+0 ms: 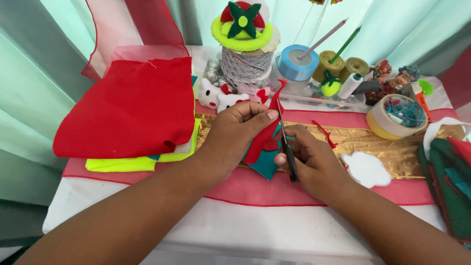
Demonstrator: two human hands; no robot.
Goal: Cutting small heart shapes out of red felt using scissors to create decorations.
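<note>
My left hand (235, 135) pinches a strip of red felt (267, 130) between thumb and fingers and holds it upright over the table. A pair of small scissors (287, 142) with black handles is gripped in my right hand (311, 159), its blades cutting along the felt's right edge near my left thumb. Under both hands lies a teal felt piece (265, 164). Thin red felt scraps (325, 133) rest on the gold cloth just right of my right hand.
A stack of red and neon-yellow felt sheets (130, 110) lies at the left. A white cloud-shaped cutout (367, 169) sits at the right, a tape roll (392, 120) behind it. Ribbon spools, lace, pencils and small toys line the back. Green and red felt (449, 181) lies far right.
</note>
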